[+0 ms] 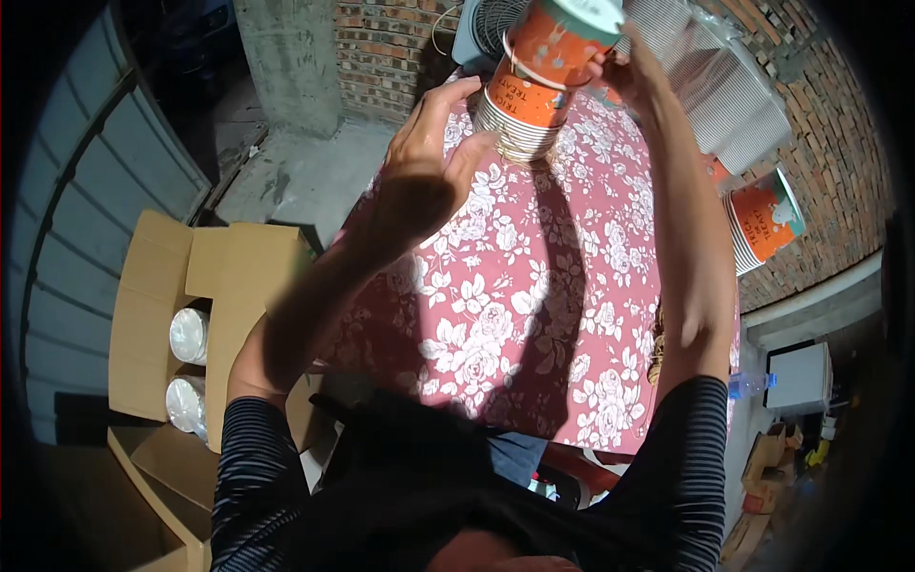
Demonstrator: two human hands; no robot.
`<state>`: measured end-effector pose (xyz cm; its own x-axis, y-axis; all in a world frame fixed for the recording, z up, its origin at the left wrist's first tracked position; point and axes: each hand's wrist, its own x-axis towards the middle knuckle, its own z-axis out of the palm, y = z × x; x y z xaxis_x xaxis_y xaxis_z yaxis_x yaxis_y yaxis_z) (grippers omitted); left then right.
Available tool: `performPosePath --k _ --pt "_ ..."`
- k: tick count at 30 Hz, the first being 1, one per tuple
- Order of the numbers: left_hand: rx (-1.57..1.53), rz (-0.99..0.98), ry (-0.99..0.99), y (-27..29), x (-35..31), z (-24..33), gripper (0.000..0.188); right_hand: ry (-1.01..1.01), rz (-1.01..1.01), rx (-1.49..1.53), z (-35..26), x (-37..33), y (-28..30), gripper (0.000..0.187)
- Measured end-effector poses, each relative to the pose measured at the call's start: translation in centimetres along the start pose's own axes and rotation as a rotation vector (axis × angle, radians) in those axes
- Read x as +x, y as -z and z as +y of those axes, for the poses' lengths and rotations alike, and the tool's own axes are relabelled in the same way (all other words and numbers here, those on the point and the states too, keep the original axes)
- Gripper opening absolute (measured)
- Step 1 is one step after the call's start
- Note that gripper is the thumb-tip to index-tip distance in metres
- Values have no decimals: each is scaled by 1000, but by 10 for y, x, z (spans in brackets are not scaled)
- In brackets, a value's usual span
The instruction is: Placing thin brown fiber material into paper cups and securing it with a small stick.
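Note:
In my right hand is an orange paper bucket, gripped by its right side. It is upside down, with a green band and a pale base on top. Directly below it, an inverted stack of similar orange buckets stands at the far end of the table, its several white rims layered at the bottom. My left hand is at the left side of this stack, thumb and fingers spread apart. Whether its fingertips touch the stack, I cannot tell.
A floral cloth covers the table. Another orange bucket stack is at the right edge, near plastic-wrapped stacks. A fan stands behind. On the left, an open cardboard box contains white wrapped rolls. A bottle is at right.

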<state>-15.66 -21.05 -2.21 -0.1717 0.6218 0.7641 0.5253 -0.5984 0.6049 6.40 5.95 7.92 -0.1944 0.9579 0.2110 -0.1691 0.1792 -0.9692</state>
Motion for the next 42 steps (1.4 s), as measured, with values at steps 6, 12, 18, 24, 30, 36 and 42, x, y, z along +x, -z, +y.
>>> performPosePath --k 6,12,18,24,30,36,42 --pt "136 -93 -168 -34 42 -14 52 -286 104 -264 65 15 8 73" --pt "334 -92 -447 -107 93 -61 51 -145 176 -496 73 -46 20 61" --pt "246 -351 -370 -175 47 -33 43 1030 473 -1790 -58 -137 172 20" --pt "99 -568 -509 -299 16 47 32 549 448 -1920 -138 -181 311 18" --pt "-82 -388 -707 -395 15 128 26 398 528 -1767 -146 -180 293 20" --pt "303 -506 -792 -426 10 144 10 369 581 -1632 -154 -198 286 18" --pt "282 -374 -762 -432 7 150 9 343 578 -1554 -156 -202 287 17"
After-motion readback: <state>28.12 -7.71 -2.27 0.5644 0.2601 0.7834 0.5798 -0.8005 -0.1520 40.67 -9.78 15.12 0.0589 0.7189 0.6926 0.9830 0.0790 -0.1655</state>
